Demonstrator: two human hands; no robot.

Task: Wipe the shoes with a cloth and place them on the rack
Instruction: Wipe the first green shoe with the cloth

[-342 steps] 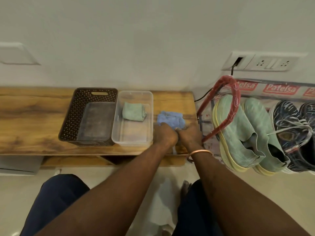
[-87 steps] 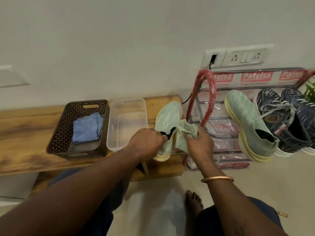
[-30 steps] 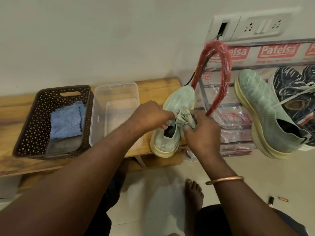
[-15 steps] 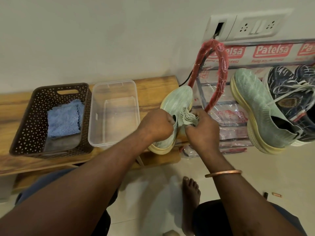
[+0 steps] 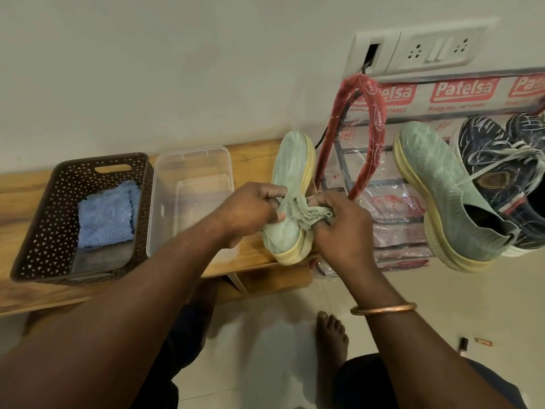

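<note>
A pale green knit shoe (image 5: 290,169) with a yellow sole stands at the right end of the wooden bench (image 5: 256,152), toe away from me. My left hand (image 5: 250,206) grips its collar from the left. My right hand (image 5: 343,219) holds a bunched green cloth (image 5: 312,214) against the shoe's opening. The matching green shoe (image 5: 442,196) sits on the shoe rack (image 5: 365,134) to the right, beside a pair of dark blue laced sneakers (image 5: 501,154).
A brown perforated basket (image 5: 44,231) holding a folded blue cloth (image 5: 106,214) and a clear plastic tub (image 5: 165,202) stand on the bench to the left. A wall socket plate (image 5: 427,48) is above the rack. My bare foot (image 5: 331,343) rests on the tiled floor.
Over the last second my right hand has rubbed the green cloth around the shoe's opening while my left hand shifted its grip on the collar. Earlier the blue cloth went into the basket.
</note>
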